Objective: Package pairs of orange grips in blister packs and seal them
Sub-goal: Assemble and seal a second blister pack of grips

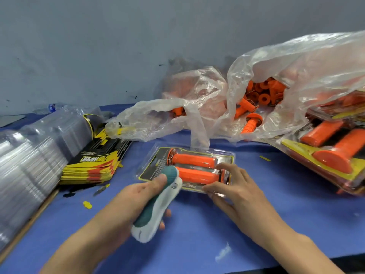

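Stapling step: gripping stapler [158, 204] in left hand [126, 206], nosing it onto blister pack [156, 165] at its 8 o'clock corner, mid-table; pinching its 5 o'clock edge with right hand [237, 194]. Likely needing: keeping halves flush, stapling clear of orange grips [194, 161].

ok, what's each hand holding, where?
Left hand grips teal-and-white handheld stapler by its body, thumb on top. Right hand pinches clear plastic blister pack at its right end.
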`<state>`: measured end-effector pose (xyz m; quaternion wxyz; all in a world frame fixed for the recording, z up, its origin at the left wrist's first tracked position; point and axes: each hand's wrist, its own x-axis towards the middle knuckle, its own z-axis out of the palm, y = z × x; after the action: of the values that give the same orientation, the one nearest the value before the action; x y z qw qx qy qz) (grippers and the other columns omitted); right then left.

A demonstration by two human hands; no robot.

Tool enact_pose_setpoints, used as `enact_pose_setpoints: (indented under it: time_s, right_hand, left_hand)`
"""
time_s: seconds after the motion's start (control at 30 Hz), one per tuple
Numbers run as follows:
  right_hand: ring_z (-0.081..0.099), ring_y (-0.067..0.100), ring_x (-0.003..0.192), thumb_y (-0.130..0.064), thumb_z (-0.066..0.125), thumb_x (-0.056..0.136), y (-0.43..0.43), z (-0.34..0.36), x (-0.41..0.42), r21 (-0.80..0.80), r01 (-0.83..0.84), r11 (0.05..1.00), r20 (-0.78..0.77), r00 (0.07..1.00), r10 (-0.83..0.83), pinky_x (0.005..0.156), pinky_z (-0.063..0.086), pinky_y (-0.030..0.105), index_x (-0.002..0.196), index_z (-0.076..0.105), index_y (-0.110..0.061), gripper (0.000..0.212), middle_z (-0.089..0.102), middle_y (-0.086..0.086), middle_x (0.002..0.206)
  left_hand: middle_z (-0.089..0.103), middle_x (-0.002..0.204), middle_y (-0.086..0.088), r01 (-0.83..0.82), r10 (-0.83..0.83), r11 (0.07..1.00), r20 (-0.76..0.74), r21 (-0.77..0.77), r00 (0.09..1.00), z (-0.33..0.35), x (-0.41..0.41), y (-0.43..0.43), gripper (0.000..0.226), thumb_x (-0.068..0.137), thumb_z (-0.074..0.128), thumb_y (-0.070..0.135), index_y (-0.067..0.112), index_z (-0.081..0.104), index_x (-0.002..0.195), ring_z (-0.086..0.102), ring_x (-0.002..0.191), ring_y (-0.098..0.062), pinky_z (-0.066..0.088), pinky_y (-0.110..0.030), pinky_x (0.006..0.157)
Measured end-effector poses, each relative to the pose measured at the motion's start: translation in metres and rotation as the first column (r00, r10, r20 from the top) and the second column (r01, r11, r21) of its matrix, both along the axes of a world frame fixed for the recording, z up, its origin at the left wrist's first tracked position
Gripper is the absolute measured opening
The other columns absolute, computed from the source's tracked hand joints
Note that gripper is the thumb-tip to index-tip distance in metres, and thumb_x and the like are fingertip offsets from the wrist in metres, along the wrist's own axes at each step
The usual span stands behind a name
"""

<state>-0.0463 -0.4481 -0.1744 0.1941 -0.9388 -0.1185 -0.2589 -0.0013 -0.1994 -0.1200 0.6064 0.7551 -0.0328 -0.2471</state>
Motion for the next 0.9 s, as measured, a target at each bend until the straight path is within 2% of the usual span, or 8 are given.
enact_pose_setpoints:
  time_s: [0.07,0.13,0.2,0.3,0.4,0.57,0.73,0.9]
  right_hand:
    - [0.052,0.027,0.114,-0.034,0.063,0.09,0.002,0.0,-0.001,-0.015,0.009,1.0,-0.004,1.0,-0.009,0.087,0.049,0.034,0.102,0.07,-0.036,0.014,0.049,0.003,0.134]
    - [0.049,0.026,0.118,-0.033,0.064,0.09,0.003,-0.003,0.0,-0.045,0.022,0.999,-0.007,1.0,-0.022,0.09,0.049,0.037,0.102,0.069,-0.036,0.013,0.048,0.003,0.135]
    - [0.049,0.027,0.116,-0.032,0.066,0.089,0.002,-0.006,0.0,-0.027,0.043,0.999,0.009,0.999,-0.043,0.086,0.05,0.035,0.101,0.069,-0.036,0.013,0.049,0.003,0.134]
    - [0.05,0.028,0.115,-0.034,0.064,0.088,0.003,-0.007,0.001,-0.014,0.058,0.998,0.029,0.998,-0.058,0.079,0.047,0.031,0.099,0.069,-0.036,0.012,0.05,0.003,0.133]
    - [0.05,0.028,0.115,-0.034,0.066,0.089,0.003,-0.009,0.001,-0.023,0.05,0.998,0.041,0.998,-0.049,0.081,0.046,0.031,0.099,0.069,-0.036,0.011,0.05,0.003,0.133]
    - [0.049,0.03,0.116,-0.034,0.065,0.09,0.004,-0.006,0.0,-0.021,0.028,0.999,0.04,0.999,-0.027,0.087,0.051,0.038,0.1,0.07,-0.034,0.012,0.051,0.004,0.133]
    - [0.049,0.03,0.119,-0.034,0.063,0.09,0.005,-0.004,-0.004,0.007,0.009,1.0,0.031,0.999,-0.009,0.081,0.052,0.036,0.1,0.071,-0.033,0.013,0.051,0.005,0.134]
    - [0.04,0.025,0.128,-0.038,0.057,0.092,0.004,-0.003,-0.006,0.087,-0.034,0.996,-0.013,0.999,0.036,0.084,0.053,0.04,0.104,0.07,-0.033,0.019,0.045,0.001,0.139]
  left_hand:
    - [0.073,0.089,-0.019,0.132,-0.135,0.991,-0.128,-0.033,0.982,-0.001,-0.01,-0.012,0.069,0.057,0.073,0.078,0.017,0.077,0.09,0.065,0.063,-0.026,0.053,-0.028,0.055]
    - [0.073,0.1,-0.021,0.151,-0.171,0.983,-0.209,-0.104,0.963,-0.002,-0.01,-0.017,0.067,0.067,0.074,0.071,0.014,0.076,0.101,0.065,0.067,-0.023,0.055,-0.028,0.058]
    - [0.071,0.104,-0.024,0.179,-0.211,0.973,-0.251,-0.146,0.945,-0.002,-0.009,-0.013,0.066,0.068,0.075,0.068,0.016,0.074,0.108,0.064,0.067,-0.022,0.055,-0.028,0.056]
    - [0.07,0.099,-0.024,0.245,-0.282,0.957,-0.295,-0.158,0.913,-0.003,-0.01,-0.007,0.066,0.07,0.073,0.067,0.014,0.073,0.109,0.064,0.064,-0.024,0.054,-0.029,0.053]
    - [0.07,0.093,-0.022,0.169,-0.201,0.977,-0.291,-0.132,0.935,-0.012,-0.01,-0.017,0.07,0.075,0.069,0.064,0.005,0.069,0.113,0.064,0.065,-0.026,0.053,-0.03,0.053]
    - [0.072,0.094,-0.018,0.072,-0.107,0.985,-0.22,-0.158,0.97,-0.018,0.0,-0.038,0.074,0.073,0.069,0.065,0.0,0.068,0.11,0.067,0.075,-0.028,0.057,-0.032,0.064]
    - [0.072,0.098,-0.021,0.082,-0.136,0.975,-0.267,-0.204,0.954,-0.018,0.003,-0.039,0.077,0.071,0.078,0.061,0.004,0.063,0.12,0.067,0.074,-0.027,0.056,-0.03,0.06]
    - [0.07,0.092,-0.018,0.067,-0.136,0.971,-0.302,-0.227,0.944,-0.018,0.005,-0.038,0.065,0.077,0.073,0.054,0.0,0.067,0.114,0.066,0.07,-0.025,0.054,-0.029,0.055]
